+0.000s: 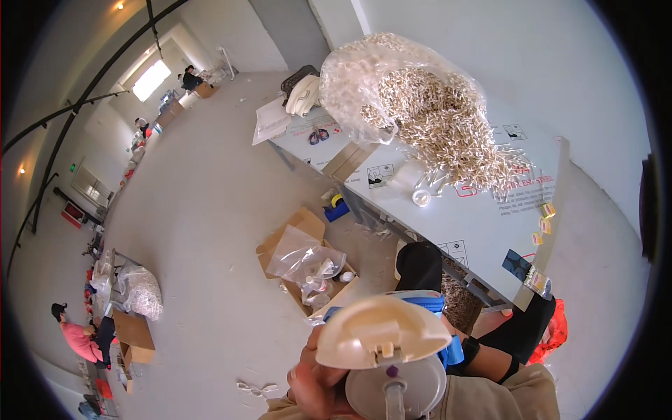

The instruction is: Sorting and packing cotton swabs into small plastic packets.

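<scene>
A drinking bottle [395, 392] with a clear straw stands close in front of me. Its cream flip lid [385, 332] is raised. My left hand [313, 381] is closed around the left side of the bottle, its fingers partly hidden. From the right, my right forearm, with a black band on it, reaches in behind the bottle. The lid and a blue strap [453, 350] hide my right hand [458, 329], so its fingers do not show. Beyond the bottle, a heap of cotton swabs [434, 119] spills from a large clear plastic bag [350, 77] onto the table [483, 241].
A small round white container [421, 198] and several small yellow-labelled packs [546, 224] lie on the table. On the floor are an open cardboard box [269, 255] with clear bags and bottles, and a blue tape dispenser [336, 208]. A person in pink [78, 341] sits far left.
</scene>
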A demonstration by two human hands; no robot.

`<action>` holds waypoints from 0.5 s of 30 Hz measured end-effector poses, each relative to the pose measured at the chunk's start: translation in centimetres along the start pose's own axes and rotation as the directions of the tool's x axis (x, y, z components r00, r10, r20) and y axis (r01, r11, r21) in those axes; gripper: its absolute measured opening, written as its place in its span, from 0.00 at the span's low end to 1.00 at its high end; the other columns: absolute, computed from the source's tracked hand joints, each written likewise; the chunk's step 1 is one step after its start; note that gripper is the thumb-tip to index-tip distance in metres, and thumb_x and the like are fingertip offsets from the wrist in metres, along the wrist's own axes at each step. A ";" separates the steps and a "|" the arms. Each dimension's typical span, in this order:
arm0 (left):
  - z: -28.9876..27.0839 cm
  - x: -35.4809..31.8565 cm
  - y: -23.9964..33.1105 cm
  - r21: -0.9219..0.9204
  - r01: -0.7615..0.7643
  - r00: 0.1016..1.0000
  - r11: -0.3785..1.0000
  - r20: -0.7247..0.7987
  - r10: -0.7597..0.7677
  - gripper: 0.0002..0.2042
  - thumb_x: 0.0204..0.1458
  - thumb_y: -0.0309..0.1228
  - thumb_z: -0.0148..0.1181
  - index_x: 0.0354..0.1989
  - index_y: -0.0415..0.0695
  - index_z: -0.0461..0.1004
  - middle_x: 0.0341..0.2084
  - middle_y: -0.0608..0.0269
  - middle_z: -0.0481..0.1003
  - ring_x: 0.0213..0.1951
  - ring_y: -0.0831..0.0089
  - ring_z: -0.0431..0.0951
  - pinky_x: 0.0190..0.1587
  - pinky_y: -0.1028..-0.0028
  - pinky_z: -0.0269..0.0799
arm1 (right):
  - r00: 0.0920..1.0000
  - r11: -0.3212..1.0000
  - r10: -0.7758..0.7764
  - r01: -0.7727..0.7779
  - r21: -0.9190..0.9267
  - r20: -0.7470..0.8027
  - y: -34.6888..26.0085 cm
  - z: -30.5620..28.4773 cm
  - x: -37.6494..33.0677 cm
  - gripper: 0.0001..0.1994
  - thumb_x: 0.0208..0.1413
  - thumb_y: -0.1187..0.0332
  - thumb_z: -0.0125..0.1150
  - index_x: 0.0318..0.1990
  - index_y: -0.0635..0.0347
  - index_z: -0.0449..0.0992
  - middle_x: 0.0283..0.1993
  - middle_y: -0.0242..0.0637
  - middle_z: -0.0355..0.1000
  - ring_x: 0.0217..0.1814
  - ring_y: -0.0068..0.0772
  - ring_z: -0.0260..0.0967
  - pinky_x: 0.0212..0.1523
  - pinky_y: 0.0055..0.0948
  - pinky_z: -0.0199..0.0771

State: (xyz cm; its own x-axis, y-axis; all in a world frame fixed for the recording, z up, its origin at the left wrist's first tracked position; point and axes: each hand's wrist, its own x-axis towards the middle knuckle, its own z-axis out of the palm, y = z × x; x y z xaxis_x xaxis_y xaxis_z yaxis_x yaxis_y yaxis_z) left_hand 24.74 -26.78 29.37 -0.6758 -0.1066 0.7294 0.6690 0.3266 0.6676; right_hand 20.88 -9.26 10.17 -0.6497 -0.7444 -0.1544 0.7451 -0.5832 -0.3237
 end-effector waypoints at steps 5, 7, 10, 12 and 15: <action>-0.1 -1.2 1.6 0.060 0.125 0.992 0.990 0.019 -0.127 0.33 0.63 0.51 0.27 0.41 0.34 0.75 0.37 0.49 0.79 0.42 0.57 0.79 0.49 0.63 0.75 | 1.000 1.000 0.005 -0.005 -0.015 -0.011 0.2 1.8 2.2 0.37 0.54 0.52 0.66 0.66 0.61 0.59 0.61 0.41 0.68 0.61 0.35 0.68 0.64 0.36 0.67; -1.8 -0.6 1.4 0.285 0.090 0.957 0.954 0.242 -0.162 0.38 0.67 0.47 0.19 0.32 0.35 0.80 0.29 0.53 0.81 0.40 0.60 0.80 0.46 0.67 0.76 | 1.000 1.000 0.000 0.000 -0.019 -0.018 -0.4 2.9 3.8 0.37 0.54 0.52 0.66 0.66 0.61 0.59 0.61 0.41 0.68 0.60 0.35 0.68 0.64 0.36 0.67; -1.2 -1.3 0.7 -0.044 0.154 0.980 0.987 0.134 -0.147 0.27 0.64 0.49 0.44 0.44 0.33 0.76 0.41 0.49 0.79 0.47 0.59 0.77 0.51 0.66 0.74 | 1.000 1.000 0.005 -0.005 -0.018 -0.014 -0.6 2.9 4.2 0.37 0.54 0.52 0.66 0.66 0.62 0.59 0.61 0.40 0.68 0.60 0.35 0.68 0.64 0.36 0.67; -0.6 0.1 -0.3 -0.050 0.152 0.979 0.987 0.142 -0.143 0.26 0.63 0.49 0.44 0.44 0.33 0.76 0.42 0.49 0.79 0.47 0.59 0.77 0.51 0.66 0.73 | 1.000 1.000 0.008 -0.008 -0.019 -0.011 -0.9 3.0 4.6 0.37 0.53 0.52 0.66 0.66 0.62 0.59 0.61 0.40 0.68 0.60 0.35 0.68 0.64 0.36 0.67; -0.1 1.6 -0.1 -0.028 0.129 0.983 0.991 0.138 -0.124 0.26 0.63 0.48 0.44 0.44 0.33 0.76 0.42 0.48 0.78 0.47 0.58 0.77 0.51 0.65 0.73 | 0.999 0.999 0.042 -0.041 -0.026 0.018 -0.4 2.9 4.0 0.37 0.53 0.52 0.66 0.66 0.62 0.59 0.61 0.40 0.68 0.60 0.34 0.68 0.64 0.36 0.67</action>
State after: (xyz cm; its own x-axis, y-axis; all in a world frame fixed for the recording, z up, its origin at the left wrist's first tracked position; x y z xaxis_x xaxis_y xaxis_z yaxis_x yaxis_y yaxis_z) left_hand 23.64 -27.10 30.55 -0.7899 -0.0154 0.6130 0.5844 0.2837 0.7603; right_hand 18.41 -13.01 12.39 -0.6152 -0.7737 -0.1510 0.7671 -0.5435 -0.3408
